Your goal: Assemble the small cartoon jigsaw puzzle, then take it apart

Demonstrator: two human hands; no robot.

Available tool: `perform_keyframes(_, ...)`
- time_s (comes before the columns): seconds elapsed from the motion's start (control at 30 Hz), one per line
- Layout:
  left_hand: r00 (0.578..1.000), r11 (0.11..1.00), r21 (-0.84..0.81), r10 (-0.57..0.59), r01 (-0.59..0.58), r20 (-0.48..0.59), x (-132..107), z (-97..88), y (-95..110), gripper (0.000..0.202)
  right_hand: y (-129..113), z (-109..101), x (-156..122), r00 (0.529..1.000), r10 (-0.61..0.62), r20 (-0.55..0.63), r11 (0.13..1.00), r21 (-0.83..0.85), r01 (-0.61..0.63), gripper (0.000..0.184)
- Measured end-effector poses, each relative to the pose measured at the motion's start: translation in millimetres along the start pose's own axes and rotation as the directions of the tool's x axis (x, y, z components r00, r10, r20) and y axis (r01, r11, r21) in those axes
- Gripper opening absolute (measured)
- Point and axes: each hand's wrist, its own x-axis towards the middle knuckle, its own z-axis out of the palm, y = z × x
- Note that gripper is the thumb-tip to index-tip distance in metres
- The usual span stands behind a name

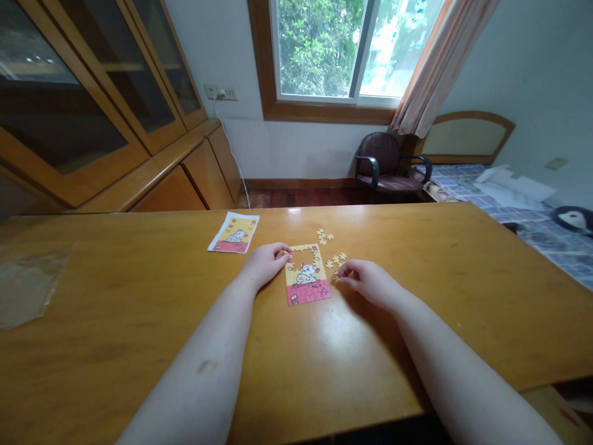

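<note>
A small jigsaw puzzle (307, 281), yellow above and pink below with a white animal, lies on the wooden table (139, 296). Its top middle has an open gap. My left hand (265, 262) rests at the puzzle's upper left corner, fingertips pinched on the edge pieces. My right hand (368, 281) sits just right of the puzzle, its fingers pinched on a small puzzle piece (337, 277). Loose pieces (336, 259) lie between the hands, and a few more loose pieces (324, 236) sit farther back.
A printed reference card (234, 233) with the same picture lies to the left. A clear plastic bag (28, 284) sits at the table's far left. Beyond the table stand wooden cabinets (115, 111), a dark chair (386, 164) and a bed (523, 210).
</note>
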Motion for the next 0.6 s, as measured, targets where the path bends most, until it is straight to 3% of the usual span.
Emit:
perform_keyframes(0.13, 0.999, 0.999, 0.049, -0.006, 0.009, -0.054, 2.4, -0.4, -3.0, 0.028, -35.2, 5.3, 1.7, 0.992, -0.123, 0.018, 0.992, -0.021, 0.123, 0.01)
perform_keyframes(0.23, 0.997, 0.998, 0.06, -0.032, 0.037, -0.069, 4.1, -0.6, -4.3, 0.027, -48.0, 16.6, 19.3, 0.996, -0.088, -0.002, 0.996, -0.01, 0.088, 0.01)
perform_keyframes(0.37, 0.998, 0.996, 0.071, -0.041, 0.044, -0.047, 4.5, 0.7, -4.9, 0.026, -41.3, 40.8, 44.6, 0.997, -0.063, -0.037, 0.998, 0.028, 0.064, 0.011)
perform_keyframes(0.6, 1.0, 0.997, 0.075, -0.03, 0.03, -0.01, 2.9, 2.2, -4.0, 0.026, -26.2, 62.5, 57.6, 0.958, -0.273, -0.082, 0.96, -0.079, 0.267, 0.012)
